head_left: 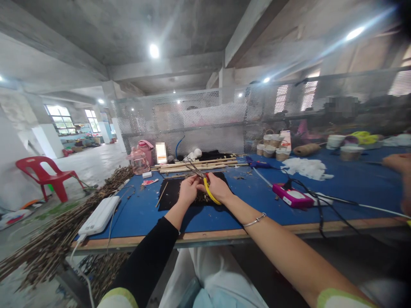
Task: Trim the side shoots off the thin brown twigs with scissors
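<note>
My right hand (pixel 217 187) is closed round the yellow handles of a pair of scissors (pixel 209 192). The metal blades point up and to the left, away from me. Close beside it, the fingers of my left hand (pixel 189 188) are pinched together near the blades; what they hold is too small to make out. Both hands are over a black cloth (pixel 167 197) spread on the blue tabletop (pixel 250 214). Small brown scraps lie on the cloth under my hands. A thin stick (pixel 161 194) rests across its left side.
Pale sticks (pixel 205 166) lie behind the cloth. To the right are a magenta power strip (pixel 292 196) with cables, white tissue (pixel 305 168) and small pots (pixel 269 150). A white power strip (pixel 99 215) and bundled twigs (pixel 73 226) are left. Another person's blurred hand (pixel 396 163) shows far right.
</note>
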`<state>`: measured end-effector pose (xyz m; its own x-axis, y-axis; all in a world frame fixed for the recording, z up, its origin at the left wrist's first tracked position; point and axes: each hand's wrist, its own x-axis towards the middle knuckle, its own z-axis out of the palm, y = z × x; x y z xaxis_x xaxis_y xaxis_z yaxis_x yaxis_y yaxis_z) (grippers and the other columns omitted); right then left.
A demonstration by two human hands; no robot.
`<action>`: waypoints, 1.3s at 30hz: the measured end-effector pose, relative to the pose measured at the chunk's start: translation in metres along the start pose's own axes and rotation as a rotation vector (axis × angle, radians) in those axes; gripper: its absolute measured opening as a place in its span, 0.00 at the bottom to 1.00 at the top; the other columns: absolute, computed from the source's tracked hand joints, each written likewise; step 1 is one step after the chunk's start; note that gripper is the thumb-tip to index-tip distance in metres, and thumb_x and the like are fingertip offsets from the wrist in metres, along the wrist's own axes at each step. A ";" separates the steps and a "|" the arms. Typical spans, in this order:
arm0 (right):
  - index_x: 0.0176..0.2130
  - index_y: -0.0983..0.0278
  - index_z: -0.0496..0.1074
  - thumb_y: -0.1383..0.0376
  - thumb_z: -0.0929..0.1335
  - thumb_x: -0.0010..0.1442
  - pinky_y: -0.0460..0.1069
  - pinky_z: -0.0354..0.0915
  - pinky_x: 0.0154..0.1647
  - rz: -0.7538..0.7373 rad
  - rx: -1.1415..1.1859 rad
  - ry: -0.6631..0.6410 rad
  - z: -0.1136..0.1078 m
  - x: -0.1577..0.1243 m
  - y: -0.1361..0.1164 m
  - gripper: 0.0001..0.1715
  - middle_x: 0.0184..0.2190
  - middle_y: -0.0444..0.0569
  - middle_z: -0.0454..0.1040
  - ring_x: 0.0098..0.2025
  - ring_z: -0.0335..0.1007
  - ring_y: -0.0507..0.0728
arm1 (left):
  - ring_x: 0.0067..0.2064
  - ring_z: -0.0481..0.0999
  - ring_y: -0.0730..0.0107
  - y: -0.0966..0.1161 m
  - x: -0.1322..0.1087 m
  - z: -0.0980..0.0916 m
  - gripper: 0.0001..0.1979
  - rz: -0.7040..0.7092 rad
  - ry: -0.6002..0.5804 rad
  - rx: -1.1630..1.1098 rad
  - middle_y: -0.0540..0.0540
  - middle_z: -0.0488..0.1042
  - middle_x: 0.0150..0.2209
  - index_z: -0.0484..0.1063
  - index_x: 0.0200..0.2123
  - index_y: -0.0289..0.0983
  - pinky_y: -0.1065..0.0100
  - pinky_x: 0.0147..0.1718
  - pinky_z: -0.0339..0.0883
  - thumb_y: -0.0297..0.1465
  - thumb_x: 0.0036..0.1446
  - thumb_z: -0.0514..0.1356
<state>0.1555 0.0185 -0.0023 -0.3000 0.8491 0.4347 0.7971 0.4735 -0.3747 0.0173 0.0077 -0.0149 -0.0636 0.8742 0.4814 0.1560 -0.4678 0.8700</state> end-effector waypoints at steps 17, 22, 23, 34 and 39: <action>0.38 0.65 0.61 0.42 0.66 0.45 0.48 0.57 0.35 -0.031 -0.086 0.063 0.003 0.000 0.002 0.33 0.36 0.55 0.71 0.40 0.68 0.60 | 0.29 0.71 0.72 0.008 -0.004 -0.004 0.11 -0.020 0.046 0.054 0.47 0.74 0.26 0.73 0.28 0.33 0.73 0.30 0.62 0.33 0.50 0.53; 0.38 0.65 0.60 0.41 0.65 0.45 0.48 0.57 0.35 -0.063 -0.117 0.105 0.004 -0.001 0.002 0.34 0.35 0.54 0.71 0.39 0.69 0.61 | 0.23 0.64 0.77 0.009 -0.006 -0.003 0.11 -0.024 0.011 0.004 0.51 0.68 0.20 0.70 0.23 0.33 0.75 0.23 0.57 0.34 0.49 0.53; 0.38 0.65 0.60 0.41 0.64 0.45 0.48 0.57 0.35 -0.052 -0.108 0.082 0.003 -0.001 0.002 0.34 0.35 0.54 0.71 0.39 0.69 0.61 | 0.22 0.63 0.77 0.010 -0.006 -0.002 0.11 -0.028 0.011 -0.012 0.51 0.68 0.20 0.70 0.23 0.33 0.75 0.23 0.57 0.35 0.49 0.54; 0.38 0.64 0.63 0.36 0.59 0.46 0.48 0.58 0.31 0.080 -0.160 -0.056 0.001 0.000 -0.002 0.36 0.32 0.55 0.73 0.36 0.71 0.62 | 0.16 0.59 0.79 0.012 -0.007 -0.004 0.14 -0.072 0.057 0.059 0.53 0.62 0.14 0.67 0.19 0.34 0.75 0.17 0.53 0.37 0.50 0.53; 0.38 0.64 0.65 0.37 0.58 0.47 0.49 0.59 0.33 0.118 -0.155 -0.084 0.003 0.001 0.000 0.36 0.34 0.56 0.74 0.36 0.71 0.61 | 0.16 0.60 0.79 0.008 -0.005 -0.004 0.14 -0.121 0.061 0.107 0.52 0.65 0.16 0.71 0.25 0.33 0.75 0.17 0.54 0.38 0.50 0.53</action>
<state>0.1538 0.0196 -0.0041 -0.2374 0.9161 0.3230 0.8984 0.3336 -0.2857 0.0147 -0.0013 -0.0096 -0.1475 0.9124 0.3819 0.2473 -0.3398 0.9074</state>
